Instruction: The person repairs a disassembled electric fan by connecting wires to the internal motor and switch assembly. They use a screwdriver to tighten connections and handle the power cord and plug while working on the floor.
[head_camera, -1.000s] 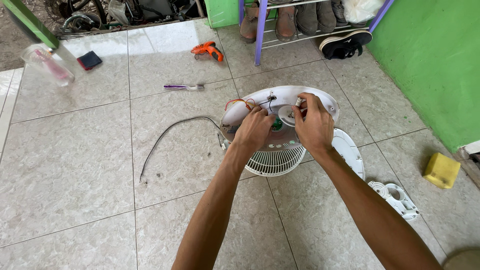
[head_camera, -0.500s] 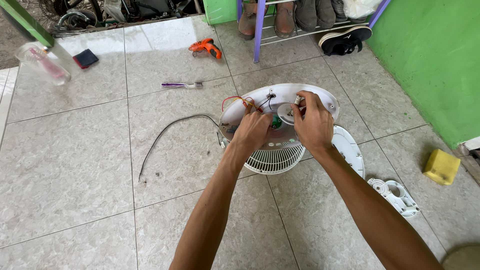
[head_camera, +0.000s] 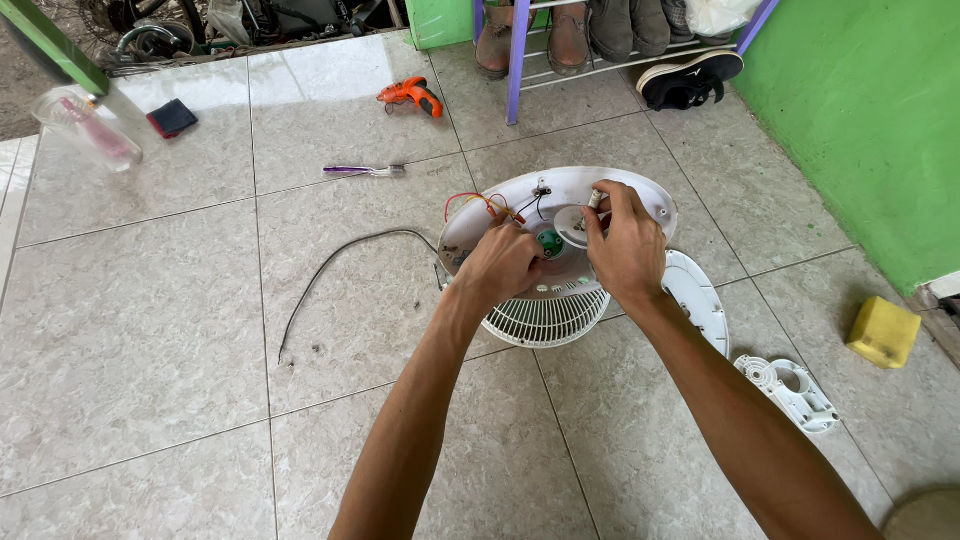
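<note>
Pale marbled floor tiles (head_camera: 150, 330) fill most of the view, with a green wall (head_camera: 860, 110) on the right and a purple shoe rack (head_camera: 520, 60) holding boots and shoes at the top. On the tiles sits a white fan base (head_camera: 640, 195), turned so its inner side faces up, with a green part (head_camera: 550, 241) near its middle and red and black wires (head_camera: 480, 203) running across it. A round white fan grille (head_camera: 545, 318) lies under its near edge, and a curved white cover (head_camera: 700, 300) rests just beside it on the right.

The person's left hand (head_camera: 500, 265) lies on the left part of the base, fingers curled down onto it next to the wires; what they pinch cannot be made out. The right hand (head_camera: 625, 245) is over the middle of the base, thumb and forefinger closed on a small white part (head_camera: 596, 199) standing up from it.

A black cord (head_camera: 330, 270) trails from the base across the floor to the left. Farther off lie a purple toothbrush (head_camera: 360, 171), an orange drill (head_camera: 410, 95), a dark flat block (head_camera: 172, 117) and a clear plastic bottle (head_camera: 85, 125). To the right are a white plastic bracket (head_camera: 790, 390) and a yellow sponge (head_camera: 883, 332).
</note>
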